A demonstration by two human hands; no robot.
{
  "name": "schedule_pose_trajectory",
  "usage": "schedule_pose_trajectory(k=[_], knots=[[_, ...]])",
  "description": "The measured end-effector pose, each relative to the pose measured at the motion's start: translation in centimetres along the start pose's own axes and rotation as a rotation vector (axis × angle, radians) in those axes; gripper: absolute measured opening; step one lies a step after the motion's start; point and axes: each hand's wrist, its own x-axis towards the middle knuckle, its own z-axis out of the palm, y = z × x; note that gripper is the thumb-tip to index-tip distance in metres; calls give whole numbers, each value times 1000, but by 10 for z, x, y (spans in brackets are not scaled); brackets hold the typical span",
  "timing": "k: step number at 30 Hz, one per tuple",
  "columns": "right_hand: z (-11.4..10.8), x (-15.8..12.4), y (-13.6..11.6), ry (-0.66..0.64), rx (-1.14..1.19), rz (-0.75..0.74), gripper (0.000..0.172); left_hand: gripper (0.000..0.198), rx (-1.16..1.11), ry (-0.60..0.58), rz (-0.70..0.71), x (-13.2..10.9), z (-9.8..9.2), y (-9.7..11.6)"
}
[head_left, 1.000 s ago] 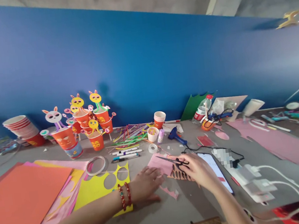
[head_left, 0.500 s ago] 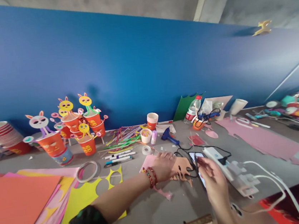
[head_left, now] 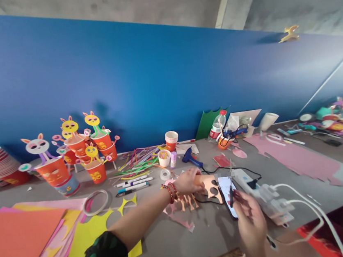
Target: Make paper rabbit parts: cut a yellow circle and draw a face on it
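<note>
My left hand (head_left: 190, 181), with red bead bracelets at the wrist, is closed on a peach paper sheet (head_left: 209, 185) with round cut-outs, lifted a little off the grey table (head_left: 159, 237). Below it lie pink paper scraps (head_left: 182, 220). My right hand (head_left: 249, 210) holds a thin dark pen-like tool (head_left: 231, 196) between thumb and fingers, over a phone (head_left: 226, 186) with a lit screen. A blue glue gun (head_left: 192, 158) lies behind my left hand.
Orange cups with paper animal figures (head_left: 96, 170) stand at the left, behind coloured paper sheets (head_left: 26, 240). Markers (head_left: 134, 182) and a tape roll (head_left: 165, 175) lie mid-table. At the right are a power strip (head_left: 242, 178) with white cables, a bottle (head_left: 219, 127) and pink paper (head_left: 298, 155).
My left hand has gone from lying flat on the peach paper to gripping and raising it. The phone screen shows more. The view has shifted slightly.
</note>
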Motion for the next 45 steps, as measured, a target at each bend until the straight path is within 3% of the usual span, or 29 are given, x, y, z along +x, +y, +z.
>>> schedule_pose_trajectory(k=[3, 6, 9, 14, 18, 21, 25, 27, 30, 33, 35, 39, 42, 45], knots=[[3, -4, 1, 57, 72, 4, 43, 54, -167, 131, -38, 1, -4, 0], [3, -8, -1, 89, 165, 15, 41, 47, -321, 266, -51, 2, -10, 1], [4, -11, -5, 56, 267, 15, 36, 40, -478, 368, -36, 5, -15, 2], [7, -11, -9, 21, 439, 13, 28, 43, -728, 431, 41, 10, -27, 12], [5, -10, -7, -72, 359, 51, 33, 45, -874, 579, 70, -2, -46, 27], [7, -16, -10, -358, 77, 37, 33, 52, -948, 734, 57, -30, -70, 33], [24, -31, -13, -684, -305, -229, 17, 46, -992, 866, -41, -92, -95, 27], [34, -34, -12, -757, -459, -400, 15, 41, -1059, 883, -199, -128, -96, 21], [47, -29, -9, -770, -619, -601, 19, 45, -1239, 908, -473, -177, -81, 14], [55, -25, -14, -714, -631, -664, 18, 43, -1342, 968, -581, -208, -61, 12], [60, -33, -23, -756, -511, -562, 18, 40, -1367, 989, -561, -218, -51, 16], [73, -69, -41, -1047, -121, -57, 33, 34, -1398, 1061, -502, -219, -36, 28], [82, -89, -44, -995, -8, 137, 32, 31, -1433, 1074, -516, -219, -29, 34], [82, -92, -43, -916, -4, 182, 34, 26, -1397, 1044, -508, -228, -26, 31]])
